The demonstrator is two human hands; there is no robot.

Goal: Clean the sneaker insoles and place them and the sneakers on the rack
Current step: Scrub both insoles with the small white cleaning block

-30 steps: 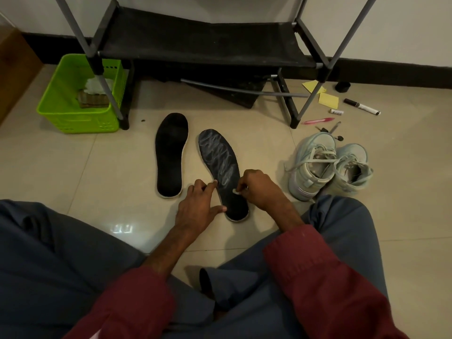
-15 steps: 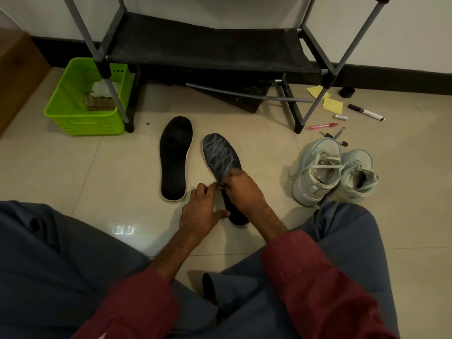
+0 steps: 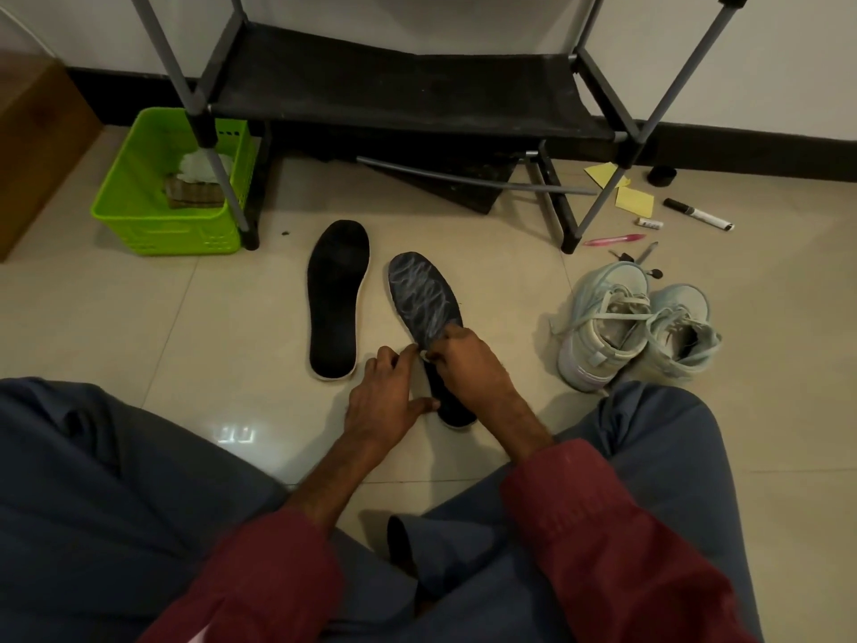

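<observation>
2 insoles lie flat on the glossy tiled floor (image 3: pixel 139 327) in front of the seated person, just beside each other but not touching. The streaked insole (image 3: pixel 424 294) is dark with whitish, wavy smears across its forefoot; its long axis runs away from the person with the rounded toe tipped a little to the left, toward the rack (image 3: pixel 394 90). The plain black insole (image 3: pixel 336 294) lies to its left, matte, pale-edged, toe also toward the rack.

The right hand (image 3: pixel 468 364) rests on the middle of the streaked insole, fingers curled and pinching a small white scrap (image 3: pixel 424 356) against it. The left hand (image 3: pixel 389 401) grips that insole's left edge, thumb at the heel end and forefinger further up.

The sneakers (image 3: pixel 640 331), pale mint with loose laces, stand touching on the floor at the right. The rack has grey tubes and a black fabric shelf. A green plastic basket (image 3: pixel 139 225) with lattice walls sits at its left.
</observation>
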